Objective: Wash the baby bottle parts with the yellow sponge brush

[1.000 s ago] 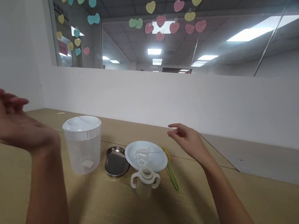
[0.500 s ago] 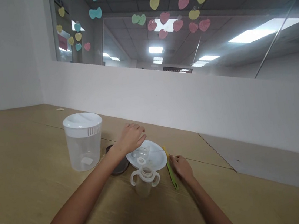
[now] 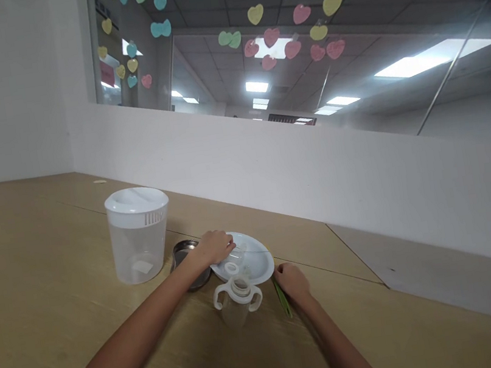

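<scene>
My left hand (image 3: 217, 247) reaches over the left side of a white plate (image 3: 263, 265), fingers curled at a clear plastic cap (image 3: 238, 254) lying in it. My right hand (image 3: 292, 280) is closed at the plate's right edge, over the middle of a slim green-handled utensil (image 3: 283, 301) with a yellow upper part; its fingertips are partly hidden. In front of the plate stands a clear bottle (image 3: 236, 312) with a white two-handled collar (image 3: 241, 288) and an uncovered mouth. A small white ring-like piece (image 3: 231, 268) shows just behind it.
A round metal dish (image 3: 184, 246) lies under my left forearm. Left of it stands a tall translucent container (image 3: 139, 249) with a white lid (image 3: 136, 199). A white wall (image 3: 223, 156) with a window above borders the wooden table (image 3: 197, 357) at the back.
My left hand has come down onto the clear cap and its fingers have curled. My right hand has shifted slightly left and down, covering the utensil's middle. The view has tilted slightly.
</scene>
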`<state>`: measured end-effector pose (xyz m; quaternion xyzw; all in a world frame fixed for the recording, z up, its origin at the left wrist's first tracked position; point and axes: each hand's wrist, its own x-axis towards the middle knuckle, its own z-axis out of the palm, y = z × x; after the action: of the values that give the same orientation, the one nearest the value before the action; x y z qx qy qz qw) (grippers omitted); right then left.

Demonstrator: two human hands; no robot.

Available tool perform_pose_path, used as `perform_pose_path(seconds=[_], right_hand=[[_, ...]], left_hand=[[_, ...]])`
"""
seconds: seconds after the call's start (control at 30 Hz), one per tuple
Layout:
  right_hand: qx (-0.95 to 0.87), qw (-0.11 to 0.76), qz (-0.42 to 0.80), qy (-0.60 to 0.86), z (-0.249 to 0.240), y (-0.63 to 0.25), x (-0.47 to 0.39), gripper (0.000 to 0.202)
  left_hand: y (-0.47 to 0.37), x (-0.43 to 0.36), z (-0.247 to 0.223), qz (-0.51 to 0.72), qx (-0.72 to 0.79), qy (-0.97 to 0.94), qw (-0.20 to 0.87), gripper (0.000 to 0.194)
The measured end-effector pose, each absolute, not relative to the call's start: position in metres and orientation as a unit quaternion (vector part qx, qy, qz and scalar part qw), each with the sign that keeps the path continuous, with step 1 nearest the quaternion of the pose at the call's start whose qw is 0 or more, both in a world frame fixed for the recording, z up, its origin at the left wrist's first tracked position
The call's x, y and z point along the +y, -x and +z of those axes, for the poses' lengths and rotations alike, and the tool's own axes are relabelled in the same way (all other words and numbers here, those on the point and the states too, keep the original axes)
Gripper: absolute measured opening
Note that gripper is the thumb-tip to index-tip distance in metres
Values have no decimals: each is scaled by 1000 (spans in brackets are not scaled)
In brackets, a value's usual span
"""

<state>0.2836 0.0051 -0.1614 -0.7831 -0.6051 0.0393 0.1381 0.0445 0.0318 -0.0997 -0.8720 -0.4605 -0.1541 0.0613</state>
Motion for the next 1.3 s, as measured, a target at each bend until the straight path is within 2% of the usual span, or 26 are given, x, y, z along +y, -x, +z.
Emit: perform_pose_path(seconds=[0.17, 0.27, 0.4, 0.5, 0.6, 0.77, 0.87, 1.07, 1.3], right_hand=[[-612, 166, 69, 770, -163, -284, 7, 19], [-599, 212, 94, 766, -158, -289, 9, 25], [-567, 326, 113, 748, -132, -296, 8, 33], [-553, 428, 106, 707, -98, -293, -1, 35], [-558, 491, 114, 659, -61, -279, -13, 35], [-546, 611, 208, 534, -20, -247, -28, 33], [-545, 622, 231, 513, -18, -236, -26, 34], [-578, 586, 251, 509, -34, -234, -15, 36], [-571, 592, 248, 512, -24, -232, -21, 36]], left_hand=[[-46, 33, -107, -126, -455, 881, 32, 34], [-46, 33, -109, -118, -458, 881, 10, 32], [-48, 32, -111, -118, -466, 877, -12, 31], [-50, 33, -115, -121, -470, 874, -23, 33], [-55, 35, -119, -123, -473, 872, -27, 34], [-61, 39, -124, -124, -479, 869, -33, 39], [-62, 43, -127, -124, -472, 872, -37, 43], [-61, 47, -129, -123, -458, 880, -30, 41], [-65, 39, -122, -120, -461, 879, 12, 45]])
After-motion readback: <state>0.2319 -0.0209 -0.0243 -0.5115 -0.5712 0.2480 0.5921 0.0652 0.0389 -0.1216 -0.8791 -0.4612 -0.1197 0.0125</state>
